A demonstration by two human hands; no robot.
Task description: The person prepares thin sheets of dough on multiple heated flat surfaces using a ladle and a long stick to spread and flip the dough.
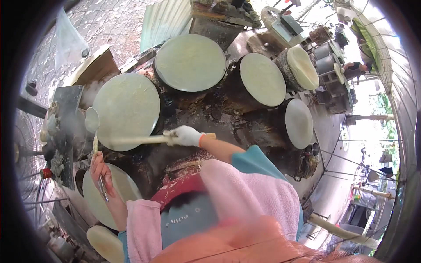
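Note:
My left hand (101, 173) is bare and closed around the handle of a ladle (92, 120). The ladle's pale bowl is up at the left edge of a round griddle (127, 105), and its metal handle end sticks out below my fingers. A white glove with an orange cuff covers my right hand (185, 136), which grips a long wooden stick (149, 140). The stick's far end lies over the lower part of that griddle and is smeared by motion. A pale, thin layer covers the griddle's top.
More round griddles stand around me: one ahead (190, 62), one to its right (262, 80), one farther right (299, 123) and one by my left forearm (107, 197). Steam rises near a dark board (66, 131) on the left. A fan (26, 149) stands at far left.

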